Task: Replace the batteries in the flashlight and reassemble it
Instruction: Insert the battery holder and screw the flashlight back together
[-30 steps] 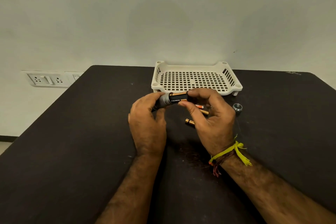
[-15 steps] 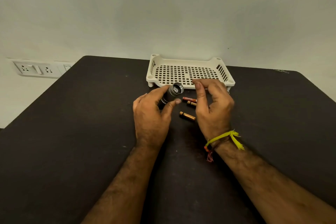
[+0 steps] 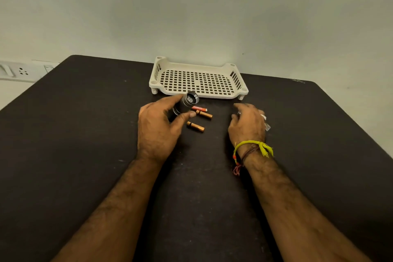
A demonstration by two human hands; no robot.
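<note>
- My single head view looks forward and down across the dark table point(image 3: 63, 155), close above both forearms.
- A pale wall point(image 3: 191, 6) fills the upper frame.

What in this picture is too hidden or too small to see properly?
All in the head view:
- Flashlight: its lower body is covered by the left hand; what sits inside its open end is too small to tell.
- Red battery: its label is too small to read, one end hidden behind the flashlight.
- Right hand: its own back hides whatever is under its fingers.
- Wall socket: cut off by the left edge.
</note>
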